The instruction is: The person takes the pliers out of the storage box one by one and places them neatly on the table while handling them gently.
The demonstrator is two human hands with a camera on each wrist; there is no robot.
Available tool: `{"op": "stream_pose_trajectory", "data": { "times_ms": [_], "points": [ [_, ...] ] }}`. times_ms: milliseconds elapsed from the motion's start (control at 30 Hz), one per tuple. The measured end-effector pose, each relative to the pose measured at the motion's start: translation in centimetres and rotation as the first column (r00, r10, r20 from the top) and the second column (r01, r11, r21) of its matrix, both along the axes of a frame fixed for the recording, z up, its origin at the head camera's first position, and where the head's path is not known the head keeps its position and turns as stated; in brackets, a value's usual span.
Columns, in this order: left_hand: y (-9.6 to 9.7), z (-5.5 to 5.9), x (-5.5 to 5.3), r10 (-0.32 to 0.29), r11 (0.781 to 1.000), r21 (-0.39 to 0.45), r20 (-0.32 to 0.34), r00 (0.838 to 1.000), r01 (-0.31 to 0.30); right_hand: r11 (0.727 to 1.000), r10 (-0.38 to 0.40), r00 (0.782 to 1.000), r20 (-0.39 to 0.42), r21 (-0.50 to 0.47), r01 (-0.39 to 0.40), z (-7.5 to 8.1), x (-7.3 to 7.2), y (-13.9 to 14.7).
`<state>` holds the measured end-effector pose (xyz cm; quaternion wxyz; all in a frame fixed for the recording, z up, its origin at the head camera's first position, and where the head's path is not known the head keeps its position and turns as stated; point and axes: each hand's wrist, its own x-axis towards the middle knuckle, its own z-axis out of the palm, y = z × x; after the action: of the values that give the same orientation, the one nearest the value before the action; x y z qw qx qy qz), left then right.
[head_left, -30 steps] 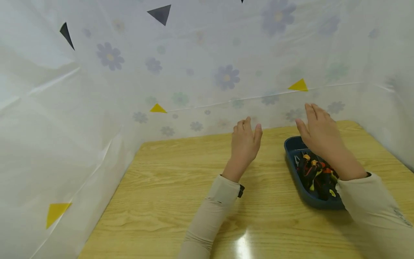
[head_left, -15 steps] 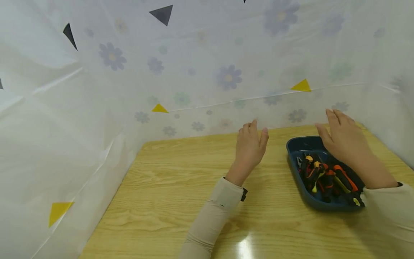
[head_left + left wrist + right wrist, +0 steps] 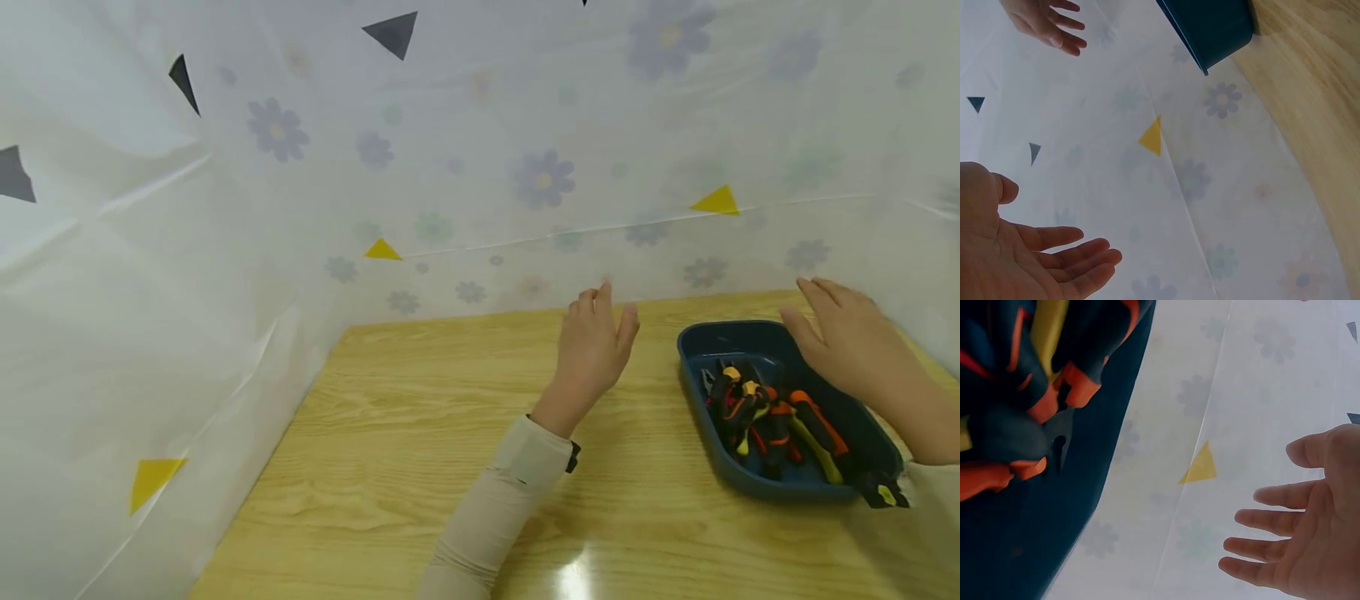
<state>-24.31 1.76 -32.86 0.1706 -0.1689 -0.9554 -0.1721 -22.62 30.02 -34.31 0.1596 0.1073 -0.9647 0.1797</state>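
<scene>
The left hand (image 3: 592, 354) is raised over the wood-grain table (image 3: 420, 433), its grip released, fingers loosely extended. To its right, a dark blue tray (image 3: 738, 340) stands on the table, with black, orange and yellow-handled pliers (image 3: 819, 421) heaped inside. Farthest right, the right hand (image 3: 858, 350) hangs above the tray's right side, grip likewise released, fingers apart.

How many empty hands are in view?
2: the left hand, raised left of the dark blue bin in the head view, and the right hand, overlapping that bin's far right side there. Neither is hidden.
</scene>
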Motion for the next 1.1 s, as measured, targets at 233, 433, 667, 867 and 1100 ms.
{"op": "stream_pose_trajectory", "data": {
  "times_ms": [233, 433, 667, 867, 1100],
  "points": [
    [0.3, -0.2, 0.5, -0.040, 0.998, -0.047, -0.038, 0.998, 0.039, 0.998, 0.059, 0.998, 0.009, -0.008, -0.059, -0.8, 0.1, 1.8],
    [0.4, -0.3, 0.8, -0.045, 0.998, -0.055, -0.062, 0.997, 0.042, 0.998, 0.065, 0.995, 0.075, -0.002, -0.065, -1.0, 0.3, 2.8],
    [0.5, -0.3, 1.0, -0.061, 0.997, -0.059, -0.068, 0.996, 0.057, 0.998, 0.066, 0.992, 0.111, 0.005, -0.067, -1.3, 0.7, 3.7],
    [0.6, -0.4, 1.1, -0.065, 0.995, -0.075, -0.068, 0.996, 0.060, 0.998, 0.065, 0.978, 0.200, 0.011, -0.068, -1.8, 0.7, 4.6],
    [0.6, -0.7, 1.0, -0.064, 0.996, -0.071, -0.057, 0.996, 0.059, 0.997, 0.061, 0.957, 0.284, 0.025, -0.070, -2.9, 0.6, 5.6]
  ]
}}
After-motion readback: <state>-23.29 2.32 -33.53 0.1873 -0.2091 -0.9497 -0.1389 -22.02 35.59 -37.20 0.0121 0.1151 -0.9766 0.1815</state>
